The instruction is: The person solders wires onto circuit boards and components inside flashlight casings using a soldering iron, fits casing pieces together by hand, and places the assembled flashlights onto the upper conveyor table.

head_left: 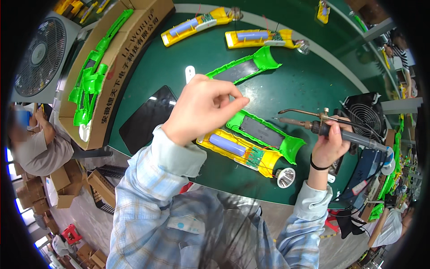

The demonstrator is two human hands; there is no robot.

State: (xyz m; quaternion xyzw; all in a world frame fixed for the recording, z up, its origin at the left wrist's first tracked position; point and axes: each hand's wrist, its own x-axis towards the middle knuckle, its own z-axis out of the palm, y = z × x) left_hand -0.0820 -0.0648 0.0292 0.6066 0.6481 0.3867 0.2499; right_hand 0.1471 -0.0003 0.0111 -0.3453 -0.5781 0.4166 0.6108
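My right hand (pixel 332 142) grips a soldering iron (pixel 316 125) with a thin bent feed tube above its tip, which points left. Raised over the table, my left hand (pixel 208 105) has thumb and forefinger pinched together; anything between them is too small to make out. Below it lies a yellow flashlight half-shell (pixel 268 162) holding a purple battery cell (pixel 227 145), a green circuit board (pixel 255 157) and a round lamp head (pixel 285 177). Beside it rests a green cover (pixel 291 148) with a dark panel. Another green cover (pixel 264 60) sits farther back, partly behind my left hand.
Two more yellow flashlight halves (pixel 190 30) lie at the back of the green table (pixel 304 76). A black tablet-like slab (pixel 148 117) is on the left, by a cardboard box (pixel 134 49) with green shells. A small black fan (pixel 363 114) stands at right; co-workers sit on both sides.
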